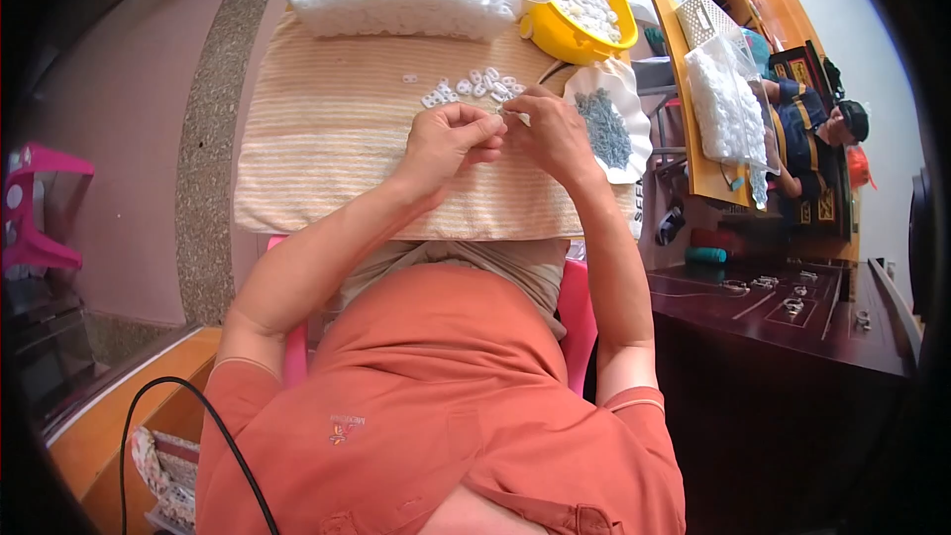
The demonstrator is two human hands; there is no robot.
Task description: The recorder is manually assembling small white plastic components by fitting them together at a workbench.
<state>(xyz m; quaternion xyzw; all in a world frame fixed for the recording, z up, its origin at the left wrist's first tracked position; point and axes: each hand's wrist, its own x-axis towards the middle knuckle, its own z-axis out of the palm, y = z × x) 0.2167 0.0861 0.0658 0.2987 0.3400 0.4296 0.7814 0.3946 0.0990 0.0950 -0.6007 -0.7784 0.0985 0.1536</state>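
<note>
My left hand point(448, 147) and my right hand point(551, 131) meet over a striped beige cloth point(347, 154) on the table. Thumb and fingers of each are pinched together, fingertips almost touching. Whatever sits between them is too small and covered to name. Just beyond my fingers lies a loose pile of small white oval plastic pieces point(478, 85) with holes in them. Beside my right hand, a white scalloped dish point(639, 119) holds a heap of tiny grey-blue pieces point(603, 129).
A clear plastic bin point(411, 28) full of white pieces stands at the table's far side, beside a yellow basin point(565, 42) of similar pieces. To the right, a person point(800, 134) sits at another table with a clear bin point(728, 104). A pink stool point(45, 206) is at left.
</note>
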